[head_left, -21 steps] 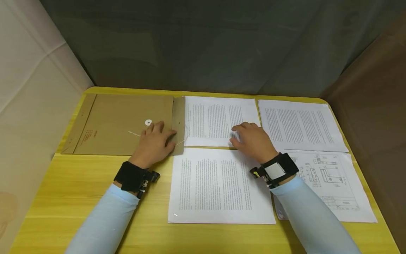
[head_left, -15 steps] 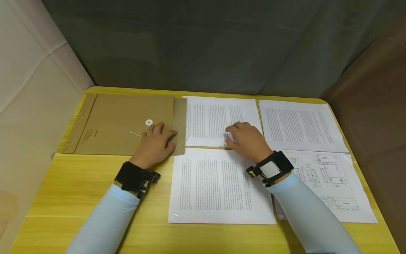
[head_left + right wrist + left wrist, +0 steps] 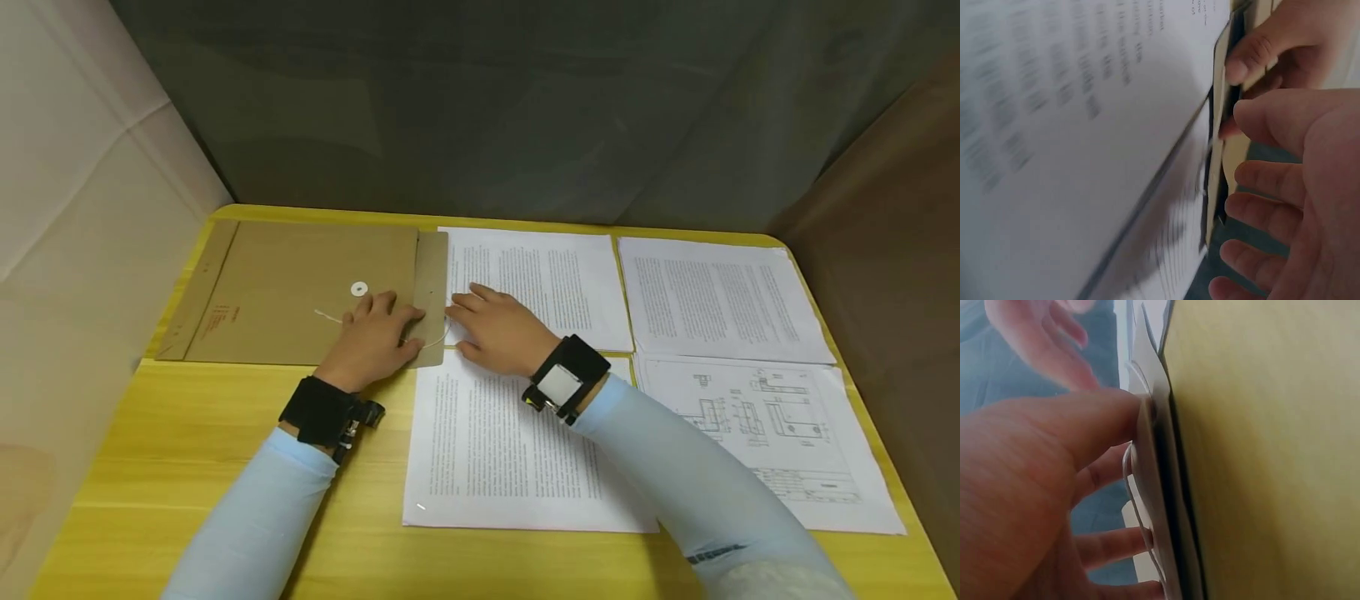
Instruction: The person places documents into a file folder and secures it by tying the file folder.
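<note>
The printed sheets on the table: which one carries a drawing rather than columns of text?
The near-right sheet, beside the right sleeve. It shows line drawings of parts with a title block; the other three sheets are filled with dense text columns.

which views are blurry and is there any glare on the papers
Head view: sharp, evenly lit, no glare on the sheets, soft shadows under the hands. Right wrist view: the printed text is smeared. Left wrist view: soft focus at close range, envelope a plain tan blur.
</note>
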